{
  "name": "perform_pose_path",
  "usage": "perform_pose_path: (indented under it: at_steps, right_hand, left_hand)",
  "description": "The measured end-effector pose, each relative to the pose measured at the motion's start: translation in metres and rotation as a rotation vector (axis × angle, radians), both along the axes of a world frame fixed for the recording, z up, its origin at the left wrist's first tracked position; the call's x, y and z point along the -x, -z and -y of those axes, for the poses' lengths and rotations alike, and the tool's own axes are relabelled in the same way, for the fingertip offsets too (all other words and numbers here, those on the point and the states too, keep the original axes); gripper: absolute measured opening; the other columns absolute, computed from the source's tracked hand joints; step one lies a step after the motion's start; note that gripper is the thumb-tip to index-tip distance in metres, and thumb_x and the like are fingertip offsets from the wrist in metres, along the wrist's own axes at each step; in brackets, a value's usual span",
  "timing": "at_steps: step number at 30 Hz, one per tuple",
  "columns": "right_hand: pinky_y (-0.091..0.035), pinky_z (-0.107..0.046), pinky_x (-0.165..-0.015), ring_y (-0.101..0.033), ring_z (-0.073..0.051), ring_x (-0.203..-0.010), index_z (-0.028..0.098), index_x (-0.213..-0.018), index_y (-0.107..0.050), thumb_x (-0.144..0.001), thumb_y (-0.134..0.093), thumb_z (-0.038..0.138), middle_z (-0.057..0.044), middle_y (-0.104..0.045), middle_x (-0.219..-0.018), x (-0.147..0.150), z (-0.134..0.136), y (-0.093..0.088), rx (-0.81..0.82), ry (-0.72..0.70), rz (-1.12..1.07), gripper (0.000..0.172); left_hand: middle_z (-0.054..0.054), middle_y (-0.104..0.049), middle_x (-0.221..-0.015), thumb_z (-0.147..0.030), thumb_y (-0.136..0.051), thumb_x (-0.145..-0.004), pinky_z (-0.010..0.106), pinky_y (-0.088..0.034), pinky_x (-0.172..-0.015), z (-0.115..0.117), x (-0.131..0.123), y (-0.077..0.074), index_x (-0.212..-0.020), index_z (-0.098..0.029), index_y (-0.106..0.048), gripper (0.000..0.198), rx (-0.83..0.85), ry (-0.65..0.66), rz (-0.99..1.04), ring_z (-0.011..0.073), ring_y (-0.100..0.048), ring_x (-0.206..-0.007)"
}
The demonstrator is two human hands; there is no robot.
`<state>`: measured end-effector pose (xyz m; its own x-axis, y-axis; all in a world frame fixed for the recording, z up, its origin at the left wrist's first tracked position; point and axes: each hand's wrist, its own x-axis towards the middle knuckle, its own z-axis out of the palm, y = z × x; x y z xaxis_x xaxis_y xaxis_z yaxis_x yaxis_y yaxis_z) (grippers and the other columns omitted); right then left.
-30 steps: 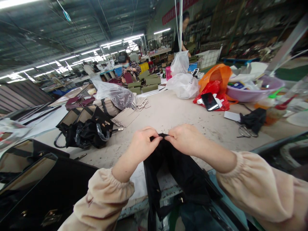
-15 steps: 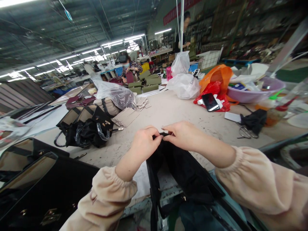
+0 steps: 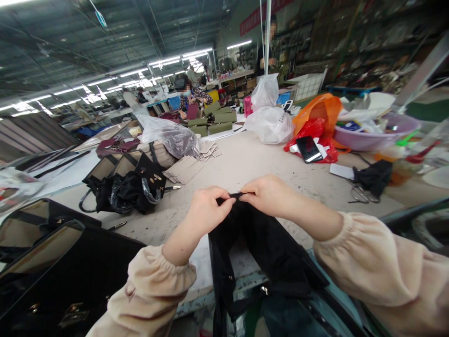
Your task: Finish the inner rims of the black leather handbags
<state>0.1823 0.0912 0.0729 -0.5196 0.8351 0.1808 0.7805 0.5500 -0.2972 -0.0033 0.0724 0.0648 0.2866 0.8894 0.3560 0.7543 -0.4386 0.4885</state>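
Note:
A black fabric bag piece (image 3: 266, 243) hangs from both my hands over the table's near edge, with a small metal fitting showing low on it. My left hand (image 3: 206, 208) pinches its top edge between thumb and fingers. Close beside it, my right hand (image 3: 264, 194) grips the same edge, leaving a short stretch of black edge between the two. The lower part of the piece drops below the tabletop, and its full shape is hidden.
Black bags (image 3: 126, 187) stand at left, with a larger black bag (image 3: 70, 276) nearer. Beige card pieces (image 3: 184, 169) lie mid-table. To the right are a phone (image 3: 308, 150), scissors (image 3: 363, 193) and a purple basin (image 3: 379, 139). A co-worker (image 3: 192, 96) sits beyond green pieces (image 3: 220, 127).
My left hand has shifted slightly left, so a little more of the black edge shows between my hands. Both hands keep their hold.

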Motion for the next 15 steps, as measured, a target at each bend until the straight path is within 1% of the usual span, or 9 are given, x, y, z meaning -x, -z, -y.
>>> perform_pose_path:
  at_steps: [5, 8, 12, 15]
  right_hand:
    - [-0.028, -0.024, -0.055, -0.049, -0.011, -0.056, 0.021, -0.063, -0.065, -0.083, -0.049, 0.035, 0.001, -0.063, -0.06, 0.0009, -0.0015, 0.003, -0.005, 0.022, 0.004, 0.029]
    - [-0.028, -0.024, -0.055, -0.05, -0.011, -0.059, 0.021, -0.064, -0.065, -0.084, -0.049, 0.036, 0.001, -0.064, -0.063, 0.0003, -0.0017, 0.0037, -0.007, 0.029, 0.011, 0.029]
    - [-0.029, -0.024, -0.056, -0.051, -0.011, -0.06, 0.021, -0.066, -0.065, -0.084, -0.049, 0.036, 0.001, -0.064, -0.065, -0.0007, -0.0017, 0.0021, 0.0, 0.03, 0.029, 0.029]
    - [-0.028, -0.024, -0.057, -0.051, -0.011, -0.061, 0.021, -0.067, -0.065, -0.084, -0.048, 0.035, 0.001, -0.064, -0.066, -0.001, -0.0018, 0.0002, 0.014, 0.021, 0.043, 0.028]
  left_hand:
    - [0.001, -0.069, -0.07, -0.024, -0.064, -0.073, 0.025, -0.046, -0.066, -0.0002, 0.002, 0.0013, -0.064, -0.018, -0.066, 0.011, -0.02, -0.005, -0.029, 0.0139, -0.062, -0.066]
    - [0.001, -0.069, -0.07, -0.025, -0.062, -0.075, 0.024, -0.046, -0.066, -0.001, 0.0023, 0.003, -0.063, -0.018, -0.066, 0.014, -0.035, 0.01, -0.035, 0.0133, -0.061, -0.065]
    - [0.001, -0.068, -0.073, -0.025, -0.06, -0.078, 0.024, -0.045, -0.068, -0.0016, 0.002, 0.0032, -0.067, -0.018, -0.065, 0.014, -0.055, 0.063, -0.041, 0.0128, -0.061, -0.068]
    - [0.001, -0.068, -0.074, -0.023, -0.059, -0.079, 0.024, -0.045, -0.068, -0.0012, 0.0011, 0.0025, -0.067, -0.018, -0.064, 0.014, -0.067, 0.06, -0.069, 0.0128, -0.061, -0.068]
